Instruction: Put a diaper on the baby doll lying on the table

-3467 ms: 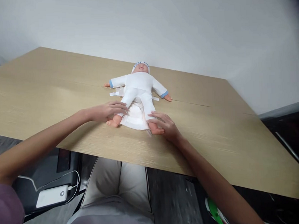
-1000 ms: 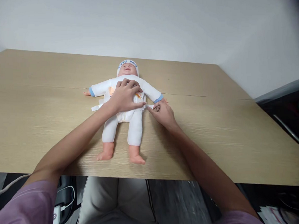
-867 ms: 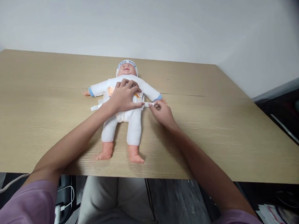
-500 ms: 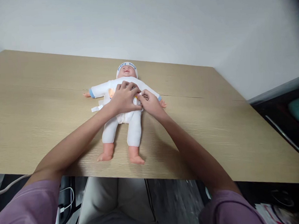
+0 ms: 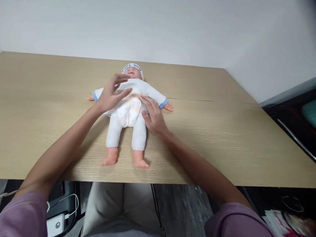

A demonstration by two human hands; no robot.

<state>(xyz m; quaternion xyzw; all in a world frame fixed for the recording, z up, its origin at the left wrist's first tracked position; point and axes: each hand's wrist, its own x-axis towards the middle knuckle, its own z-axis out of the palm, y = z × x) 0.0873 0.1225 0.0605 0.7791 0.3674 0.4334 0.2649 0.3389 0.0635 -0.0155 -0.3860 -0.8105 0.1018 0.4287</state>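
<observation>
A baby doll [image 5: 142, 87] in white clothes with blue cuffs lies on its back on the wooden table, head toward the wall, a white lettered cap on its head. Around its hips is a white diaper [image 5: 128, 112]. My left hand [image 5: 113, 94] is raised over the doll's chest and its right side, fingers spread and holding nothing. At the diaper's other side, my right hand [image 5: 153, 115] rests with fingers stretched flat along the waist edge. The part of the diaper behind my left hand and wrist is hidden.
The wooden table [image 5: 213, 140] reaches back to a pale wall [image 5: 169, 27]. At right stands a dark object [image 5: 291, 116] with a shiny edge. Below the table at left is a white power bank [image 5: 55, 226] with a cable; papers [image 5: 277, 221] lie at lower right.
My left hand has lifted off the diaper and moved left and up, its fingers opening. My right hand has gone from a pinch at the diaper's waist to lying flat along its side.
</observation>
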